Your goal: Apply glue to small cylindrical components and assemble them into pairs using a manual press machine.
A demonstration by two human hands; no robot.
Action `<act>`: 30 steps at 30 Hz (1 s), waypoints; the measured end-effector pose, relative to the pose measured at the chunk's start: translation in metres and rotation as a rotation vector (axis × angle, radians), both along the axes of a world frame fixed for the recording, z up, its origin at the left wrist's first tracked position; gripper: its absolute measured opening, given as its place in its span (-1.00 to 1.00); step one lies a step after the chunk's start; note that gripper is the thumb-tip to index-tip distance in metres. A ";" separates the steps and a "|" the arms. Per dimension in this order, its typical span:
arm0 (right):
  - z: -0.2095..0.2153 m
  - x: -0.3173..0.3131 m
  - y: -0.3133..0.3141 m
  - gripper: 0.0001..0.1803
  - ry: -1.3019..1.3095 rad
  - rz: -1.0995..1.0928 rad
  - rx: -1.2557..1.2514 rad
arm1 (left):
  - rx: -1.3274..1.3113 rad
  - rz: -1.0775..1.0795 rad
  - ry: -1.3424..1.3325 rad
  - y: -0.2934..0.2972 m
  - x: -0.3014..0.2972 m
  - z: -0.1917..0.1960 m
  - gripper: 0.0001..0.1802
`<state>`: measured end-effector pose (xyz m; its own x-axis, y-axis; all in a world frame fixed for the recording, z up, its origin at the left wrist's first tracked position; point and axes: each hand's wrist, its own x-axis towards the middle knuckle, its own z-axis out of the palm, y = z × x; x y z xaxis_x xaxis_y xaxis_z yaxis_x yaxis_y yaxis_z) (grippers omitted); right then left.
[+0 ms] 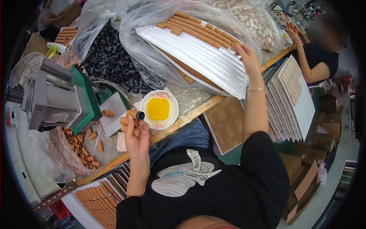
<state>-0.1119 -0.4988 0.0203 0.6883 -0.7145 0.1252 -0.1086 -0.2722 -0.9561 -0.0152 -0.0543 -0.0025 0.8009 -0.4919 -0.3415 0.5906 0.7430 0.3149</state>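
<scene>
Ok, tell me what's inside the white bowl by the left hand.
The white bowl holds a pool of yellow liquid, with bare rim around it. The left hand holds brown tubes beside it. The liquid hides the bowl's bottom.

Matt, terracotta-brown tubes (129,122), cardboard-like, one capped in glossy black plastic, gripped in the left hand (136,139); more of the same dull brown tubes in rows on a ribbed white plastic tray (198,57), smooth and faintly shiny, under the right hand (248,57). At 12 o'clock, crinkled clear plastic bags (152,23), glossy with glare, over matt black plastic sleeves (110,61). At 9 o'clock, a machine (57,99) in brushed grey metal and smooth green paint. Near centre, a glossy white bowl (172,110) of wet yellow liquid on a worn wooden bench edge (198,108).
</scene>
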 end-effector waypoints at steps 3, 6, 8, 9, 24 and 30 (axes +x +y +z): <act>0.025 -0.009 0.073 -0.57 -0.240 0.393 0.703 | 0.023 0.025 -0.011 0.005 0.002 0.005 -0.64; 0.032 0.005 0.144 -0.53 -0.299 0.606 0.969 | 0.020 0.032 -0.055 0.009 0.001 0.006 -0.70; 0.037 0.021 0.192 -0.55 -0.194 0.636 0.894 | 0.107 0.081 -0.102 0.009 0.003 0.010 -0.71; 0.041 0.032 0.219 -0.59 -0.135 0.716 0.774 | 0.192 0.160 -0.167 0.014 0.001 0.008 -0.72; 0.010 0.078 0.342 -0.46 -0.100 0.781 -0.387 | 0.747 0.424 -0.635 0.066 0.008 0.015 -0.62; 0.011 0.084 0.345 -0.52 -0.056 0.842 -0.363 | 0.599 0.363 -0.529 0.058 0.007 0.000 -0.61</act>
<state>-0.0277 -0.1538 0.0310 0.9500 0.1093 0.2924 0.3049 -0.5251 -0.7945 -0.0086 0.0037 -0.0025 0.9995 -0.0325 -0.0004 0.0159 0.4784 0.8780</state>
